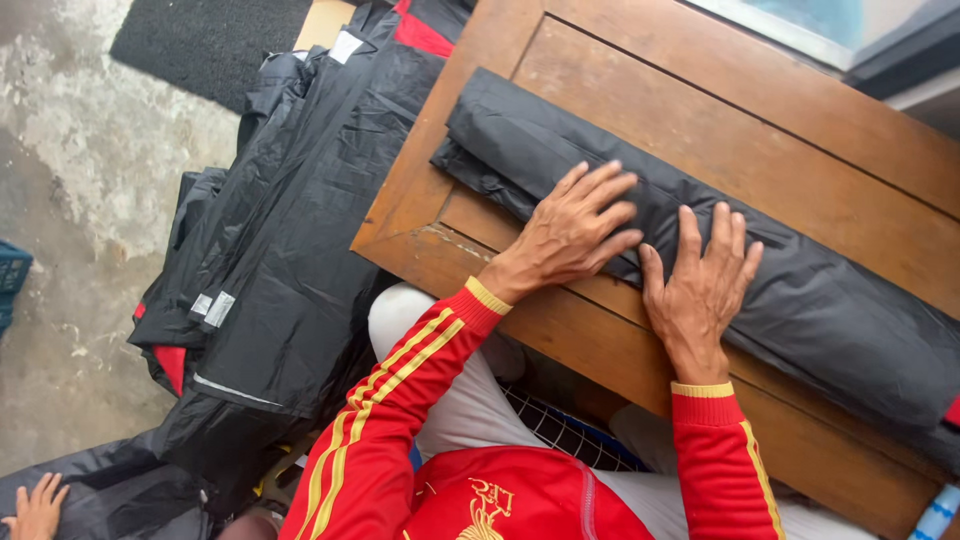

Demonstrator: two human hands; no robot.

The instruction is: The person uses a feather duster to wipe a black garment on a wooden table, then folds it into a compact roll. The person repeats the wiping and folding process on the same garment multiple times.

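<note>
A long black garment of shiny fabric [800, 310], folded into a narrow strip, lies diagonally across a wooden table [760, 130]. My left hand [570, 235] rests flat on the strip near its left end, fingers spread. Just to the right, my right hand [700, 290] presses flat on the same strip, fingers apart. Neither hand grips the fabric. Both arms wear red sleeves with yellow stripes.
A heap of black garments with red trim and grey tags [290, 230] lies on the concrete floor [70, 200] left of the table. Another person's hand [38, 508] shows at the bottom left on more black fabric. A dark mat [210, 40] lies at the top left.
</note>
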